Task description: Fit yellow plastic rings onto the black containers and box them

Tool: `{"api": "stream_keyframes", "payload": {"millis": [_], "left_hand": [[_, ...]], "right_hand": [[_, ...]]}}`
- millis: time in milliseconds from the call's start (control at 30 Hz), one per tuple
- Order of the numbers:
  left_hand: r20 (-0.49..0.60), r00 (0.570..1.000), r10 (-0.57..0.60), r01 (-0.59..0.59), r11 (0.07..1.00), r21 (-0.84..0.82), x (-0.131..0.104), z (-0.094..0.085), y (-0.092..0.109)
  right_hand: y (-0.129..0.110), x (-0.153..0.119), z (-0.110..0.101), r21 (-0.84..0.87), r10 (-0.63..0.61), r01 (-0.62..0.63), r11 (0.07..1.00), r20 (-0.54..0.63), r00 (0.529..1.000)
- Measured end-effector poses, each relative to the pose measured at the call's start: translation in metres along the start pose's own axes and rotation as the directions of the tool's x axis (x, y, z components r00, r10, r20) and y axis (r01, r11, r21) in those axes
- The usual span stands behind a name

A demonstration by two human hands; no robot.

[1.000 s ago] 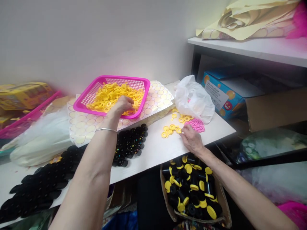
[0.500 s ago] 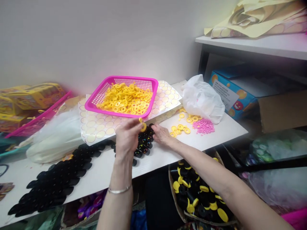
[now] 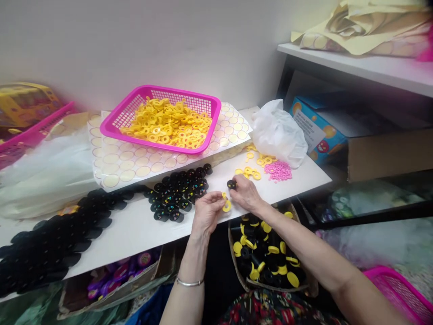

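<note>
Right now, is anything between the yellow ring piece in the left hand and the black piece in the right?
Nothing visible. The left hand holds the yellow ring piece just below the black piece in the right hand.

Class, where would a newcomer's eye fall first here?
Probably on the pink basket of yellow rings, on the patterned sheet by the wall. Next, black pieces massed along the table at left. Nearer, the left hand pinches a yellow ring; the right hand holds a black piece.
</note>
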State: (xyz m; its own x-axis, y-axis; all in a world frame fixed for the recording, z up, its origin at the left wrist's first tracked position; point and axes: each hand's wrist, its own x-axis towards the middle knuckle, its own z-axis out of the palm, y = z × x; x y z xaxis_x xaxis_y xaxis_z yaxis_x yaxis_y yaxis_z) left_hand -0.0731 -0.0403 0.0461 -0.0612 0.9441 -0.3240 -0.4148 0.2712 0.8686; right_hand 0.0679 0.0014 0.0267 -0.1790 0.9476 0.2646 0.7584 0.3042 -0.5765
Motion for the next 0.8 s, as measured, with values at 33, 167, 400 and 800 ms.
{"api": "stream_keyframes", "payload": {"millis": [33,167,400,800], "left_hand": [[0.029,0.999,-0.018,0.017,0.999,0.034,0.003,0.003,-0.003],[0.089,0.996,-0.005,-0.015,0.976,0.219,0.019,0.015,-0.015],[0.055,0.998,0.010,-0.008,1.000,-0.021,0.019,0.024,-0.009],[-0.032,0.992,0.125,-0.123,0.991,0.059,0.013,0.036,-0.032]], "right_hand": [[0.005,-0.011,-0.004,0.001,0.028,-0.028,1.000,-0.034,0.999],[0.018,-0.038,-0.018,0.025,0.096,-0.093,0.995,-0.124,0.988],[0.010,-0.054,-0.033,0.231,0.028,0.008,0.973,-0.151,0.988],[0.054,-0.074,-0.055,0.040,0.242,-0.244,0.969,-0.357,0.902]]}}
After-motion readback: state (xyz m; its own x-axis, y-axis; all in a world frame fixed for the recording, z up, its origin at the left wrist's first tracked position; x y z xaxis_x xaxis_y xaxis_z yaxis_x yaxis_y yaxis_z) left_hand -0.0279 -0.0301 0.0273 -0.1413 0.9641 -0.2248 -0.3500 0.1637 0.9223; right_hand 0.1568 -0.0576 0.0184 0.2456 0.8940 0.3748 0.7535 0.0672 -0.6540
